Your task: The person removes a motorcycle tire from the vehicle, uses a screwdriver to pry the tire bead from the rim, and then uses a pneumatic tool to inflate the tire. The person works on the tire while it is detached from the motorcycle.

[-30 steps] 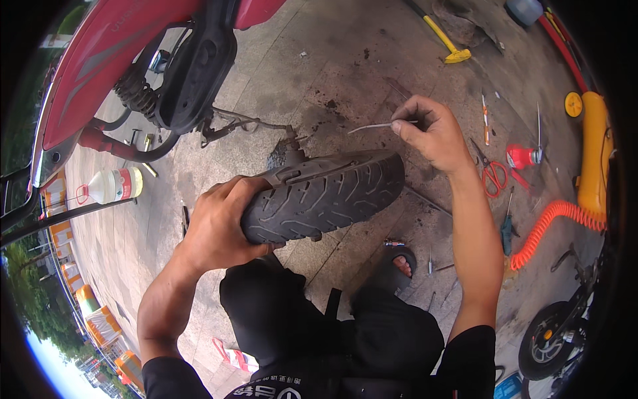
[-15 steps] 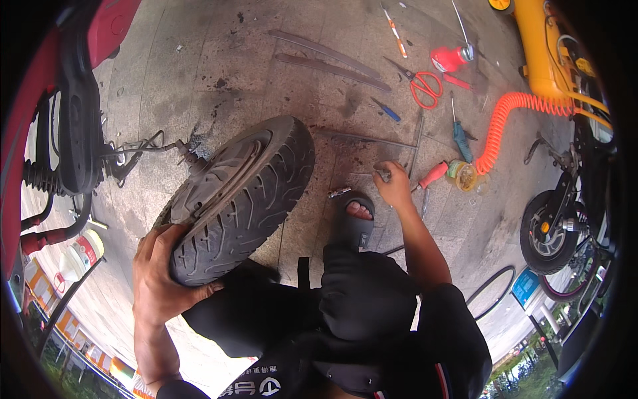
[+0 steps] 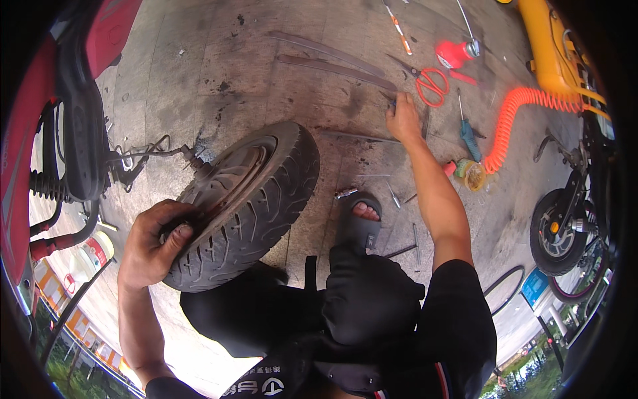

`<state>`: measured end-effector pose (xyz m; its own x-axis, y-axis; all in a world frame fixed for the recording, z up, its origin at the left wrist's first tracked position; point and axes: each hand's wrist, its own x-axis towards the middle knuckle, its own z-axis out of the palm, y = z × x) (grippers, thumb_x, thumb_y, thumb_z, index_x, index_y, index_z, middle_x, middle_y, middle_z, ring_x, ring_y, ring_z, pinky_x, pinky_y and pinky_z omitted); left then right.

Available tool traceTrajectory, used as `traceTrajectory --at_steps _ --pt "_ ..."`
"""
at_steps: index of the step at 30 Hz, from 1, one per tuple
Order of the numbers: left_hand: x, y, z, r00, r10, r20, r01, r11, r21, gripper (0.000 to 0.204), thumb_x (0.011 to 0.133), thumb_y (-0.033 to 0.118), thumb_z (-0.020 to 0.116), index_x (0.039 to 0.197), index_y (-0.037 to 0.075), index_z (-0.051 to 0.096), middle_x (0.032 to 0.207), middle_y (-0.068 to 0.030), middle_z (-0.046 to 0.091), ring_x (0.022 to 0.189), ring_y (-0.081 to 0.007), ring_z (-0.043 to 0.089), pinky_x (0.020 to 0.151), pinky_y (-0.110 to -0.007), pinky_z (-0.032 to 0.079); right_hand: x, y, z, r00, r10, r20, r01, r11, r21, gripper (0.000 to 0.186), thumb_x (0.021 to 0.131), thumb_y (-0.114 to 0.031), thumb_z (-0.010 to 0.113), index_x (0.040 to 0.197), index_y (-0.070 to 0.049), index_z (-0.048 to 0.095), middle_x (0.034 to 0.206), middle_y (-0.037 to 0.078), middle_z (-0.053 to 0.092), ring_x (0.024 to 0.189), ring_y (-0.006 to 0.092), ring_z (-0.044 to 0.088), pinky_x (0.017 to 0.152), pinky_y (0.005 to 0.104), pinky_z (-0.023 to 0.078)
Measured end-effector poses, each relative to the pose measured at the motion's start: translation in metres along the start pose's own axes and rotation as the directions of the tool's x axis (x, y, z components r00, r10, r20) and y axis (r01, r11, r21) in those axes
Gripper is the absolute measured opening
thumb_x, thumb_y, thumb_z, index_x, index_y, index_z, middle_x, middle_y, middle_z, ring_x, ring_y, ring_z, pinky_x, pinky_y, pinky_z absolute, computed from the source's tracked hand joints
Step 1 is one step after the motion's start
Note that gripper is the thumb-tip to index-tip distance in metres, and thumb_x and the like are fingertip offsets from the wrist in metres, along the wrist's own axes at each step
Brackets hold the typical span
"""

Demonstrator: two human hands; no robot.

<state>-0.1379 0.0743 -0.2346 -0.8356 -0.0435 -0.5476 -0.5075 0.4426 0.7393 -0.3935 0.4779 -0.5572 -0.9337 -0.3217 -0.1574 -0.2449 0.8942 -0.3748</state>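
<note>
Just right of the red scooter, the left hand clamps the tilted tyred wheel; farther right of that scooter, the right hand is at a blue-handled tool, its hold impossible to tell.

Stained stone paving (glaring white at lower left) in daylight; orange and white barriers, greenery beyond.

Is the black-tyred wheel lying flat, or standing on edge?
On edge, tilted: the black-tyred wheel shows broad tread and a narrowed side; the left hand holds it.
</note>
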Motion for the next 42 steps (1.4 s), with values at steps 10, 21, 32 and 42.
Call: traceTrajectory --at_steps 10,21,32,42 --pt "0.013 0.000 0.001 0.962 -0.245 0.117 0.255 0.964 -0.081 0.021 0.088 0.000 0.064 0.108 -0.006 0.068 0.094 -0.0072 0.070 0.087 -0.0122 0.064 0.080 -0.026 0.052 0.009 -0.042 -0.019 0.989 -0.047 0.142 0.048 0.999 -0.005 0.036 0.089 -0.019 0.070 0.116 0.003 0.060 0.118 0.028 0.063 0.109 0.0460 0.062 0.091 0.0505 0.051" --pt "0.014 -0.005 0.004 0.995 -0.021 0.099 0.028 0.997 -0.067 0.019 0.088 0.006 0.066 0.105 -0.002 0.069 0.092 -0.0113 0.071 0.088 -0.0166 0.066 0.082 -0.031 0.052 -0.023 -0.279 -0.162 0.560 -0.757 0.336 0.182 0.509 0.842 0.016 0.087 -0.005 0.074 0.101 -0.002 0.068 0.082 -0.003 0.064 0.076 0.0061 0.054 0.070 0.0253 0.046" --pt "0.023 0.000 0.008 0.995 0.021 -0.094 -0.051 0.943 -0.329 0.023 0.094 0.009 0.071 0.111 -0.006 0.068 0.099 -0.0077 0.072 0.094 -0.0128 0.066 0.086 -0.028 0.054 -0.048 -0.326 -0.151 0.645 -0.687 0.335 0.170 0.557 0.813 0.018 0.083 -0.002 0.077 0.099 -0.001 0.068 0.081 -0.002 0.066 0.067 0.0043 0.053 0.063 0.0228 0.045" --pt "0.017 0.004 0.000 0.998 0.055 -0.008 -0.051 0.851 -0.523 0.019 0.093 0.015 0.075 0.101 -0.002 0.073 0.090 -0.0042 0.072 0.087 -0.0102 0.064 0.081 -0.028 0.052 -0.044 -0.324 -0.171 0.505 -0.774 0.382 0.000 0.442 0.897 0.018 0.084 -0.002 0.078 0.101 0.001 0.073 0.085 0.001 0.070 0.079 0.0061 0.061 0.073 0.0240 0.051"
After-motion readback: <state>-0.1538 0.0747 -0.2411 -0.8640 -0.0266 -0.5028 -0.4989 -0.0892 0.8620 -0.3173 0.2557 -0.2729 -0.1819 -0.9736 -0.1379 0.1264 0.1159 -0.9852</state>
